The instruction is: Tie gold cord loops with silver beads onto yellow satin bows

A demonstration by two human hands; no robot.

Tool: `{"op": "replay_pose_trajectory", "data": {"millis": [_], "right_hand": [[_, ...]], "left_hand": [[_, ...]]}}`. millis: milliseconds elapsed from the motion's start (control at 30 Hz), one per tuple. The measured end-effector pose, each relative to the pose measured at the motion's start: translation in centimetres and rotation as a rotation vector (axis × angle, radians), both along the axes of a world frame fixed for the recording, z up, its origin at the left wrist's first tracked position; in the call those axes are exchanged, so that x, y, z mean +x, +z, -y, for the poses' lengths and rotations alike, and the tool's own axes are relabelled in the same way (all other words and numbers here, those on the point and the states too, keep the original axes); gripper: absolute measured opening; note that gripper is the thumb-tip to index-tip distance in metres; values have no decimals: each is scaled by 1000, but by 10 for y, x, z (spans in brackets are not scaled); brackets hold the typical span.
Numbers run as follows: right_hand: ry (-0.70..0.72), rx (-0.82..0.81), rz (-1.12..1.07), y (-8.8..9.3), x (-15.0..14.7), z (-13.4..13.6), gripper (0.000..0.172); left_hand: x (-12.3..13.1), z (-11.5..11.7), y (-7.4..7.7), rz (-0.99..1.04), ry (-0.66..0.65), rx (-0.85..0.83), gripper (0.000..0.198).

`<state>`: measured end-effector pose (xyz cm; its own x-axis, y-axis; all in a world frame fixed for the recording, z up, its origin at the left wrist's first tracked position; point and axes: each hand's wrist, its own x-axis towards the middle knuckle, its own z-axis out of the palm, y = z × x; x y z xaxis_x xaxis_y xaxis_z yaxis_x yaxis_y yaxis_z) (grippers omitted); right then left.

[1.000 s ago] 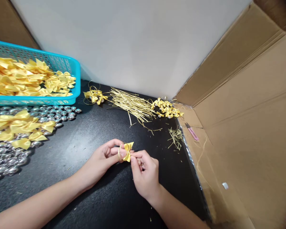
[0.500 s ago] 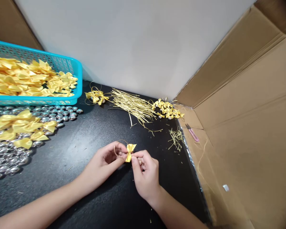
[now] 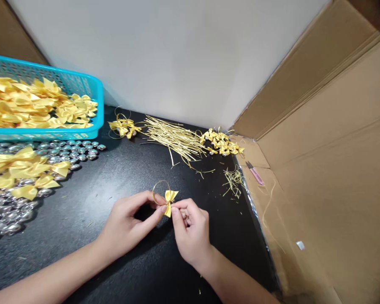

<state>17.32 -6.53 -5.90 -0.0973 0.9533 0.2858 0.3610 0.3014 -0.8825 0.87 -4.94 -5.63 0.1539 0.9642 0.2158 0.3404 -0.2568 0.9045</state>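
Between my fingertips, over the black tabletop [image 3: 91, 185], is a yellow satin ribbon bow [image 3: 168, 207] with a loop of thin gold cord [image 3: 158, 183] rising from it. My left hand [image 3: 136, 215] pinches the bow's left side between thumb and fingers, the cord loop standing at the index finger. My right hand [image 3: 191, 223] is closed, its thumb and index finger pinched at the bow's right edge. Whatever lies between those right fingertips is too small and covered to make out.
At the left, a turquoise basket [image 3: 100, 101] holds many yellow bows; silver beads [image 3: 11, 215] and loose bows [image 3: 25, 164] lie before it. Gold cords [image 3: 174, 137], looped bows [image 3: 123, 126], finished-looking bows [image 3: 220, 141] and cord scraps [image 3: 233, 181] lie behind my hands. Pink-handled snips [image 3: 255, 173] rest on cardboard.
My hands and the bow have shifted slightly left in view, as has the whole scene. The cord loop now stands more upright and rounder above the left fingers.
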Motion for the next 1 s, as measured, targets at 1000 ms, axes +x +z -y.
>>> {"op": "replay_pose_trajectory", "data": {"millis": [1000], "right_hand": [[22, -44, -41, -2, -3, 2, 9]], "left_hand": [[6, 2, -4, 120, 5, -80, 11]]}}
